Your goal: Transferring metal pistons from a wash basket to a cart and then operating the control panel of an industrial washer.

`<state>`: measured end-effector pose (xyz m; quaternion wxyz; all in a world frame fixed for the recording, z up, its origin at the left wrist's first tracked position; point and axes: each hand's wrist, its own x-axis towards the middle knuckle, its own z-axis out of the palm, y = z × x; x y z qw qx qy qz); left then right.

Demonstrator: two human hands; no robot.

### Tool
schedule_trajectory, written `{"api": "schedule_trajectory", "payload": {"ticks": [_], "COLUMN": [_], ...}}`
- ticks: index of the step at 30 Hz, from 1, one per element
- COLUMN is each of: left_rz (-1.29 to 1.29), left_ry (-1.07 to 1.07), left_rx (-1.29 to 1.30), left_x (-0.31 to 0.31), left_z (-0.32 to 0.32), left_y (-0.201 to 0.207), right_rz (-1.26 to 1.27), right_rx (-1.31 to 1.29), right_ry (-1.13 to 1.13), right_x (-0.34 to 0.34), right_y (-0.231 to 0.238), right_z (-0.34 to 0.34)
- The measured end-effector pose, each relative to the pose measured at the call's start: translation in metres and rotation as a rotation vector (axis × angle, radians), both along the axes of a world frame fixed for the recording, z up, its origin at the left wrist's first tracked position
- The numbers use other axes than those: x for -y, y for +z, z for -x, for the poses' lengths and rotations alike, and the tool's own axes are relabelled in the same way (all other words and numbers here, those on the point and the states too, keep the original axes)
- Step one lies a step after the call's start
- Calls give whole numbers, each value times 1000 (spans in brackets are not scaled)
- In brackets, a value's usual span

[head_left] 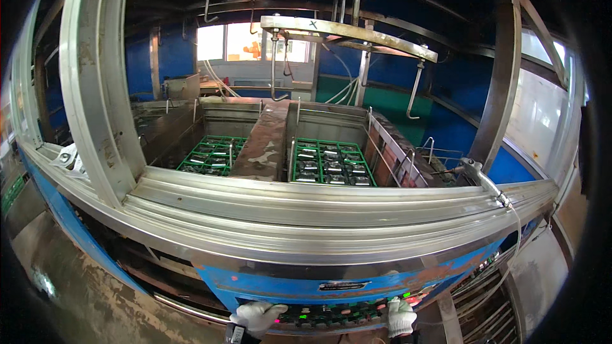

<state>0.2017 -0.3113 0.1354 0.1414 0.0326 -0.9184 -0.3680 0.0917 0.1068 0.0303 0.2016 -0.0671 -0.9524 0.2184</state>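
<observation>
My left hand [257,316], in a white glove, is at the left end of a control panel [331,314] with several buttons and small lit green and pink lamps. One digit reaches right along the panel; the other fingers are curled and closed. At the right end, my right hand [401,317], also gloved in white, is closed against the panel beside a red button [413,301]. What the fingers of either hand press or grip is hidden. Beyond the metal rail, two tanks hold green racks [333,161] [212,155] filled with shiny metal parts.
A wide metal rail [306,207] runs across in front of the tanks. Above them hangs a metal beam [347,30] with hooks [415,92]. A spray gun [481,177] with a hose lies on the rail's right side. A slotted grate [488,309] is at lower right. Upright posts [99,83] stand at both sides.
</observation>
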Motion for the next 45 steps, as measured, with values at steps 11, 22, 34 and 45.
{"api": "schedule_trajectory", "payload": {"ticks": [11,22,34,45], "left_rz": [-27,-808,-969,-791], "left_ry": [-783,-834,-638,-186], "left_rx": [637,410,433,570], "left_x": [-100,-266,-307,-325], "left_z": [29,73,119,120], "left_y": [-67,-40,-74,-28], "right_rz": [44,-302,756,-190], "right_rx": [82,162,-46,-107], "right_ry": [212,647,746,51], "right_x": [23,-11,-50,-57], "right_y": [61,63,308,442], "right_z": [-16,6,-84,49]}}
